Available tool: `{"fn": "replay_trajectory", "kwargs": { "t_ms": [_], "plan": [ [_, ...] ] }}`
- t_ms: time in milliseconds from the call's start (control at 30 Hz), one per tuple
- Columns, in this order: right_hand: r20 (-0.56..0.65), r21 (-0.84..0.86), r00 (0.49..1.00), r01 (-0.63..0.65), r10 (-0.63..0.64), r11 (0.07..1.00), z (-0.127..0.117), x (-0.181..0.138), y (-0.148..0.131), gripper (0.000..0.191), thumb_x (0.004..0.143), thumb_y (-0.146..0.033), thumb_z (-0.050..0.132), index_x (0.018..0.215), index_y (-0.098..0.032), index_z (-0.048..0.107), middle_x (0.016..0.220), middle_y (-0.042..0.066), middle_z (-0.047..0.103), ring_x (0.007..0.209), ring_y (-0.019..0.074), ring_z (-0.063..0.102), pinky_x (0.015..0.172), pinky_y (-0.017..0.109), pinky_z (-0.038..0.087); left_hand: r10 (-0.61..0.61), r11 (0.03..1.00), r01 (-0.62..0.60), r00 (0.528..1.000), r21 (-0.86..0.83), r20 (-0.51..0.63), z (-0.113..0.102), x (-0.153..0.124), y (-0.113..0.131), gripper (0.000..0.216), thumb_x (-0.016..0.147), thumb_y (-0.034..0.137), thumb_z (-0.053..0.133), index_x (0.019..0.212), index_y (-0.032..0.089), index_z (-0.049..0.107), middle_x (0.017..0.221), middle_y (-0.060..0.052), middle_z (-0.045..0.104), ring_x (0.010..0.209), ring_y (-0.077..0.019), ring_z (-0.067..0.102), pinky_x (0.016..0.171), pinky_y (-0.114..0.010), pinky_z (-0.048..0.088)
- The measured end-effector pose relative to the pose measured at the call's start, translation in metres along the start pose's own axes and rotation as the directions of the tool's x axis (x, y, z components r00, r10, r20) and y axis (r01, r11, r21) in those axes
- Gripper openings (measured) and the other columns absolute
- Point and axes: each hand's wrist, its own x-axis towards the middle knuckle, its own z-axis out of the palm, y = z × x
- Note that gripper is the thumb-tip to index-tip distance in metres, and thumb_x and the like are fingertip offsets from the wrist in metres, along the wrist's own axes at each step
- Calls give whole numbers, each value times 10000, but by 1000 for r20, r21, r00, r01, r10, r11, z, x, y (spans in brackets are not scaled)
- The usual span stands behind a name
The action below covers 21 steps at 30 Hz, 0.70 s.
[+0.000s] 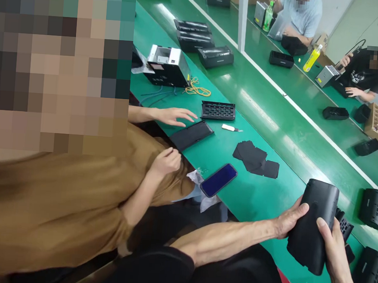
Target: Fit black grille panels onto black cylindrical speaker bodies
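Note:
My left hand (pixel 289 219) and my right hand (pixel 333 244) hold a black plastic housing (pixel 314 223) between them, over the front edge of the green bench. Its smooth curved face is turned up toward me, and both thumbs press on it from the sides. The other fingers are mostly hidden behind the housing. Just beyond my right hand, a black part with slots (pixel 345 225) shows partly from behind the housing. Left of my hands, several thin black sheets (pixel 255 158) lie in a loose, overlapping pile.
Beside me a co-worker in a brown shirt (pixel 73 219) has hands near a black panel (pixel 192 135). A phone (pixel 219 180), a white-handled cutter (pixel 230 128) and a slotted grille (pixel 218 110) lie on the bench. More black housings (pixel 373 208) stand at right. Two people sit across.

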Motion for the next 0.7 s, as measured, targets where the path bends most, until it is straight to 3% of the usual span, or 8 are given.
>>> {"fn": "replay_trajectory", "kwargs": {
  "t_ms": [100,200,300,367,433,533,633,700],
  "plan": [
    [69,49,997,-23,20,999,-5,6,-5,898,829,-809,707,1427,-161,538,1382,162,657,1294,393,611,1120,516,473,-31,999,29,998,-43,-56,1,3,1,969,759,662,885,1560,263,513,1419,-144,673,1300,-324,654,1135,-464,488],
    [103,127,994,32,-45,991,-10,-1,-9,989,860,-775,714,1608,-207,404,1595,167,502,1447,385,497,1232,543,369,-38,994,25,991,-102,-125,1,12,5,1031,669,611,960,1521,243,513,1353,-156,696,1190,-317,695,1003,-416,545],
    [-29,91,989,145,-143,985,-1,-25,-6,1159,838,-734,768,1721,-258,189,1722,182,286,1528,423,382,1233,626,344,43,992,-65,980,-110,-196,4,22,15,1044,656,564,984,1527,256,499,1333,-138,693,1142,-288,697,988,-402,551],
    [-120,31,977,179,-174,983,16,-42,-2,1296,733,-726,853,1717,-238,166,1723,212,222,1529,453,356,1186,643,406,100,987,-128,961,-95,-257,8,27,19,1062,670,540,982,1558,275,465,1327,-124,687,1135,-276,692,1014,-415,545],
    [-248,20,955,171,-160,985,36,-51,-2,1346,656,-737,882,1682,-189,206,1674,250,254,1477,458,403,1139,621,466,137,983,-168,944,-79,-299,12,31,18,1091,678,536,975,1585,291,419,1316,-115,683,1133,-277,688,1023,-432,542],
    [-434,18,889,174,-149,985,55,-47,-7,1191,683,-751,839,1577,-134,351,1519,260,412,1324,427,520,1076,567,512,176,979,-200,930,-41,-322,15,35,9,1126,678,562,965,1599,298,374,1317,-108,669,1159,-289,674,1031,-449,540],
    [-469,4,864,209,-182,978,48,-36,-9,1075,693,-755,828,1486,-136,451,1419,223,485,1255,409,545,1047,528,511,131,991,-134,942,13,-308,6,39,9,1182,640,606,970,1593,316,334,1370,-118,632,1189,-305,654,968,-439,559],
    [-457,24,873,202,-170,979,31,-34,-5,1058,693,-765,824,1474,-145,469,1400,203,501,1240,410,546,1039,520,494,64,992,-29,957,124,-283,-7,45,26,1171,608,657,958,1559,309,369,1460,-148,570,1225,-333,631,905,-445,574]
  ]
}}
